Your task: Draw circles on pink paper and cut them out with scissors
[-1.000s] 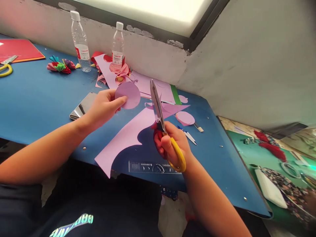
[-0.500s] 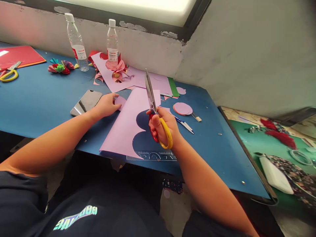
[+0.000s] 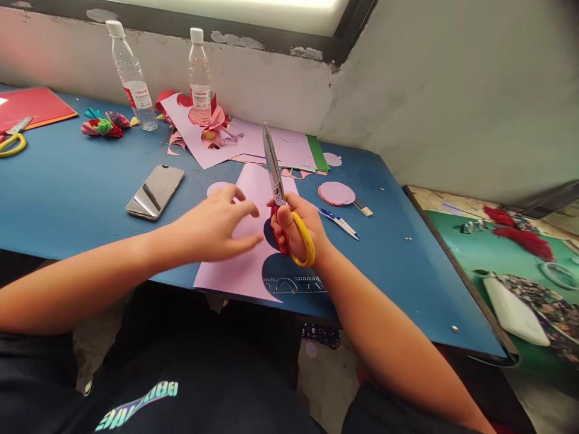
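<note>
My right hand (image 3: 301, 226) grips a pair of scissors (image 3: 274, 169) by the red and yellow handles, its closed blades pointing up and away from me. Under both hands lies a lilac paper sheet (image 3: 239, 277) with round bites cut from its right edge. My left hand (image 3: 221, 223) hovers over that sheet, fingers spread and holding nothing. Just behind it, a cut lilac paper circle (image 3: 216, 188) shows in part. A clear ruler (image 3: 294, 284) rests at the table's front edge, partly covered by the sheet.
A phone (image 3: 155, 191) lies to the left. Two water bottles (image 3: 136, 90) stand by the wall, near cut paper scraps (image 3: 194, 138). To the right are stacked paper circles (image 3: 335, 193) and pens (image 3: 341, 223). Another pair of scissors (image 3: 13, 144) lies far left.
My left hand has left the small paper circle and moved right, over the lilac sheet, with its fingers spreading. The scissors stay in my right hand. The sheet has shifted slightly right.
</note>
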A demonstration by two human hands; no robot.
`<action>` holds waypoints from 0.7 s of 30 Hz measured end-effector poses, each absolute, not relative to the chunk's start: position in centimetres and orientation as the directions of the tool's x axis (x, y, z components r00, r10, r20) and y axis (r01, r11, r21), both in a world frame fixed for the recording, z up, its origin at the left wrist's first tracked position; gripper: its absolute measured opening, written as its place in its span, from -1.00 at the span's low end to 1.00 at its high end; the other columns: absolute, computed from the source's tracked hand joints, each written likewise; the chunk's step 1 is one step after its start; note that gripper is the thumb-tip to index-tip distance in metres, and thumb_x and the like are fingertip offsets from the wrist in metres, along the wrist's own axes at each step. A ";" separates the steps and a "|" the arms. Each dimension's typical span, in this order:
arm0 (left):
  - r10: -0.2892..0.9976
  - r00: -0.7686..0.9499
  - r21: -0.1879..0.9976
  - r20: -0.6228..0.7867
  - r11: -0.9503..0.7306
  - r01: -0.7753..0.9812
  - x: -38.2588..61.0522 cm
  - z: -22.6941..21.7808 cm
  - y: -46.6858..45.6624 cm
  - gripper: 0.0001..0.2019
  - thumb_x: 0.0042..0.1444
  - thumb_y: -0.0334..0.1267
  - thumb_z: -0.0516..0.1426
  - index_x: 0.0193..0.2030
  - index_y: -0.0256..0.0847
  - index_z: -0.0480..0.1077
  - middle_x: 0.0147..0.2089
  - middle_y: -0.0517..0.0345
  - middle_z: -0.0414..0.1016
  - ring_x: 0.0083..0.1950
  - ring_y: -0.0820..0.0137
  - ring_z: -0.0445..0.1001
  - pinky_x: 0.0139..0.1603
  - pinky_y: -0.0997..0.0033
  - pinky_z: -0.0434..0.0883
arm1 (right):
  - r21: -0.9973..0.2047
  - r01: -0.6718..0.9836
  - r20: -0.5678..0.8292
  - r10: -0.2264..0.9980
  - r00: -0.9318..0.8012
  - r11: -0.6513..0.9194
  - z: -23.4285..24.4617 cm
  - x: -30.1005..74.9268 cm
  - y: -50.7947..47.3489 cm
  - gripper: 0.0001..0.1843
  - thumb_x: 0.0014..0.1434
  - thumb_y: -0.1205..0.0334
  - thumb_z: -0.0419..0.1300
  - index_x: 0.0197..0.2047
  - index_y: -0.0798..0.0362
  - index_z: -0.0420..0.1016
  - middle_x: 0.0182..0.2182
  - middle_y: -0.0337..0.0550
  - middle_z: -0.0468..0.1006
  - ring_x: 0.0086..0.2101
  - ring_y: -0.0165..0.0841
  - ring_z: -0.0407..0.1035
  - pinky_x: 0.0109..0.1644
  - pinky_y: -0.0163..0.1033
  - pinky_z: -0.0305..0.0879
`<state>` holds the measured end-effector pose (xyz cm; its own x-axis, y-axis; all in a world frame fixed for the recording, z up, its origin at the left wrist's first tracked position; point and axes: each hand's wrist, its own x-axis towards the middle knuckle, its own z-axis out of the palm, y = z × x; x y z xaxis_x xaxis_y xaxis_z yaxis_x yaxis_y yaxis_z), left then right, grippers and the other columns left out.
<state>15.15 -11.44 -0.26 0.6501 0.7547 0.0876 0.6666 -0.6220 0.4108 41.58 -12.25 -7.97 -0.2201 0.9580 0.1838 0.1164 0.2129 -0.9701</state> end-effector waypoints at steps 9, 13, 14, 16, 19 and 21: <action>0.615 0.752 0.092 -0.238 -0.756 0.648 20.1 -0.4 -14.0 -0.15 0.63 0.55 0.25 0.79 0.13 0.63 0.50 -0.63 0.59 0.51 -0.51 0.53 0.50 -0.43 0.54 | -0.967 0.025 0.245 0.957 -0.156 0.252 -8.5 41.6 -11.1 0.00 0.24 -0.96 0.50 0.08 -0.17 0.61 -0.55 -0.49 0.42 -0.68 -0.37 0.22 -0.64 -0.22 0.22; 0.662 0.695 0.069 -0.281 -0.708 0.703 21.2 -0.8 -13.5 -0.14 0.63 0.56 0.26 0.81 0.13 0.61 0.79 -0.74 0.37 0.74 -0.71 0.40 0.64 -0.55 0.42 | -0.937 -0.033 0.347 0.938 -0.009 0.347 -7.5 41.6 -10.9 -0.05 0.27 -0.95 0.49 0.02 -0.21 0.58 -0.57 -0.48 0.39 -0.69 -0.35 0.19 -0.63 -0.19 0.19; 0.686 0.673 0.067 -0.278 -0.685 0.726 21.3 -0.8 -13.2 -0.14 0.63 0.55 0.27 0.84 0.17 0.57 0.89 -0.72 0.25 0.82 -0.77 0.31 0.69 -0.59 0.38 | -0.931 -0.050 0.360 0.932 0.026 0.361 -7.3 41.7 -10.9 -0.06 0.27 -0.95 0.49 0.02 -0.21 0.57 -0.57 -0.47 0.39 -0.68 -0.34 0.19 -0.63 -0.18 0.19; 0.766 0.575 0.051 -0.288 -0.588 0.808 21.3 -0.7 -12.6 -0.05 0.61 0.54 0.32 0.95 0.21 0.39 1.02 -0.69 0.00 0.94 -0.85 0.11 0.77 -0.64 0.31 | -0.925 -0.075 0.367 0.926 0.092 0.374 -6.8 41.8 -10.7 -0.06 0.26 -0.94 0.52 0.00 -0.21 0.56 -0.55 -0.45 0.39 -0.67 -0.34 0.21 -0.63 -0.18 0.22; 0.861 0.382 0.013 -0.335 -0.402 0.916 20.9 -0.3 -11.2 0.25 0.54 0.60 0.36 1.07 -0.05 0.07 0.92 -0.84 0.21 0.92 -0.78 0.21 0.75 -0.52 0.41 | -0.918 -0.093 0.364 0.911 0.197 0.386 -6.6 42.1 -10.4 -0.07 0.26 -0.92 0.53 -0.03 -0.19 0.56 -0.55 -0.44 0.37 -0.66 -0.35 0.22 -0.64 -0.19 0.23; 0.858 0.364 0.012 -0.363 -0.387 0.922 20.8 -0.1 -10.6 0.31 0.51 0.60 0.39 1.06 -0.17 0.09 0.73 -0.81 0.51 0.79 -0.65 0.44 0.68 -0.38 0.52 | -0.926 -0.074 0.352 0.916 0.194 0.371 -6.7 42.4 -10.1 -0.07 0.29 -0.93 0.49 -0.02 -0.19 0.54 -0.54 -0.44 0.37 -0.66 -0.35 0.23 -0.63 -0.19 0.25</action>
<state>20.77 -10.65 -0.13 0.3642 0.8578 -0.3627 0.9222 -0.3866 0.0117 42.41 -10.13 -6.75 0.1938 0.9159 0.3516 -0.0739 0.3710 -0.9257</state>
